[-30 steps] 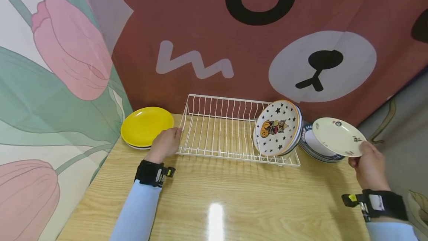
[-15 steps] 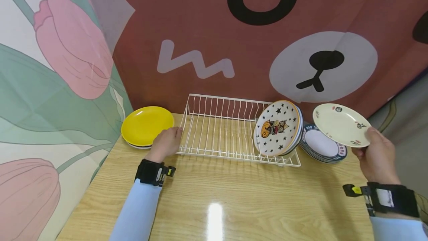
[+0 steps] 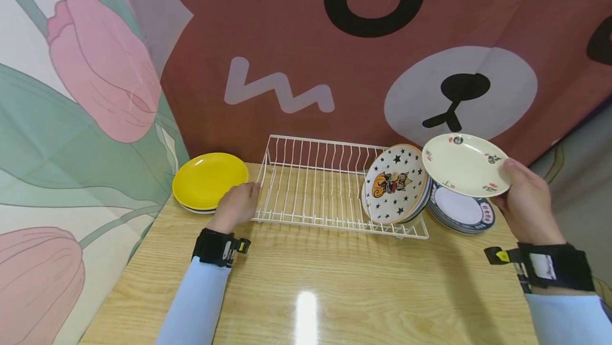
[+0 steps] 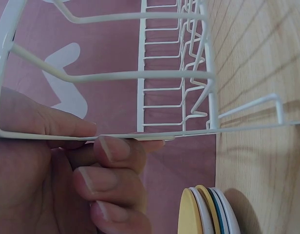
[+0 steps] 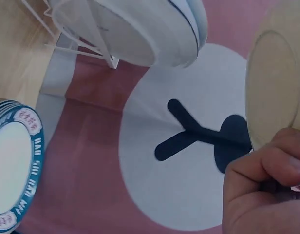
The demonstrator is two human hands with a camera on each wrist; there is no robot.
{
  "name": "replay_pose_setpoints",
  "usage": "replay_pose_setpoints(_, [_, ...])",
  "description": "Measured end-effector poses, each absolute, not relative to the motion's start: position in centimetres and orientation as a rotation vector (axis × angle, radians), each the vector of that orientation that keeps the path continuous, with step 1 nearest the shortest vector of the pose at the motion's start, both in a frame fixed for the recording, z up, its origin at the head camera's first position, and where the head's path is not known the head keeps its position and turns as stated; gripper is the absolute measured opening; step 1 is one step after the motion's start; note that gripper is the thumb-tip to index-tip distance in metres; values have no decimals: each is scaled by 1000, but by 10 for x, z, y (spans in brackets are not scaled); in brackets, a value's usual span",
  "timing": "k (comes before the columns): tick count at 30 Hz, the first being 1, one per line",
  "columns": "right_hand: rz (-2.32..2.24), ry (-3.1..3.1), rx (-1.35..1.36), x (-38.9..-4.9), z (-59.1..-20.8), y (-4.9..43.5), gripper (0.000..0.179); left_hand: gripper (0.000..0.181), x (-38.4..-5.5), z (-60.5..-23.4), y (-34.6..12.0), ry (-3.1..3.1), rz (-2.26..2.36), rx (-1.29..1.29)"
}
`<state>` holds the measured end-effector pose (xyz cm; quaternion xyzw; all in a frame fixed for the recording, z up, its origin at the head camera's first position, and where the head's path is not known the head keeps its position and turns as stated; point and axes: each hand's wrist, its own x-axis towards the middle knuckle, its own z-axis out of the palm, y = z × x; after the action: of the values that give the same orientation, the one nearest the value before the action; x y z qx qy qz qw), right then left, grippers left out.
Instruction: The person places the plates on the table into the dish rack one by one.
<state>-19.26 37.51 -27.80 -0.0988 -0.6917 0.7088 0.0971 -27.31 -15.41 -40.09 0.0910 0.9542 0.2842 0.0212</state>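
Observation:
My left hand (image 3: pixel 236 207) grips the left end of a white wire dish rack (image 3: pixel 315 223); in the left wrist view its fingers (image 4: pixel 113 180) curl about the end wire. My right hand (image 3: pixel 529 204) holds a cream plate (image 3: pixel 466 167) with small floral prints by its right edge, raised above a stack of blue-rimmed plates (image 3: pixel 461 209). Only the underside of the cream plate (image 5: pixel 271 87) shows in the right wrist view. Several plates lean in the rack's right end, the front one a star-patterned plate (image 3: pixel 396 184) with an orange rim.
A yellow plate (image 3: pixel 210 180) tops a stack just left of the rack, beside my left hand. The wooden table (image 3: pixel 268 292) meets a brown bear-print curtain (image 3: pixel 287 31) close behind the rack. A tulip-print curtain (image 3: pixel 95 137) borders the left side.
My right hand has lifted the cream plate up from over the blue-rimmed stack, then carried it left toward the rack. The left hand keeps its place on the rack.

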Motion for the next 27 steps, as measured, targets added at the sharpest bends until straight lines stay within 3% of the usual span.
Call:
replay_pose_setpoints(5, [1884,-2286,-239,-200,-269,362,78,44,-273,-402,-154,2961,890,279])
replay_pose_setpoints(12, [1280,-2674,-84,-211,-258,335,64,45,-274,-403,-156,2949,905,254])
replay_pose_setpoints(27, [755,-2827,186,-236,-249,286,55,43,-276,-404,-154,2953,889,256])
